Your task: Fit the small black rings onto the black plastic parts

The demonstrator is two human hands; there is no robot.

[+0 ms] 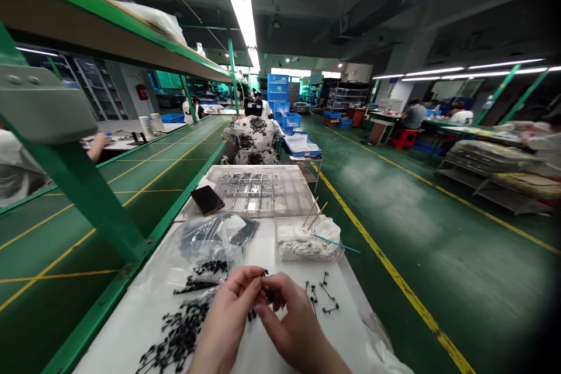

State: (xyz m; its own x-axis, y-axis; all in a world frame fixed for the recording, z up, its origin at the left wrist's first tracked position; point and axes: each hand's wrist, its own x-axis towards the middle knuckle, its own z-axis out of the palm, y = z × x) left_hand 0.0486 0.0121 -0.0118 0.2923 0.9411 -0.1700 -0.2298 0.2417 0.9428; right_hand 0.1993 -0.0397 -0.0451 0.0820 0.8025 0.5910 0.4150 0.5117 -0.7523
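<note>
Above the white table (258, 239), my left hand (232, 307) and my right hand (291, 315) meet with their fingertips together. Both are closed around a small black part (265, 273), most of it hidden by the fingers. A pile of thin black parts with knobbed ends (182, 330) spreads to the left, partly behind my left wrist. More of these dark pieces (210, 269) lie by the mouth of a clear plastic bag (210, 239). Right of my right hand, several loose black parts (326, 292) lie apart from one another.
Farther up the table are a clear box of white cloth with sticks (307, 239), a phone (207, 200) and a compartmented tray (263, 187). A green post (92, 193) and conveyor belt (144, 166) run along the left. A co-worker (254, 134) sits ahead.
</note>
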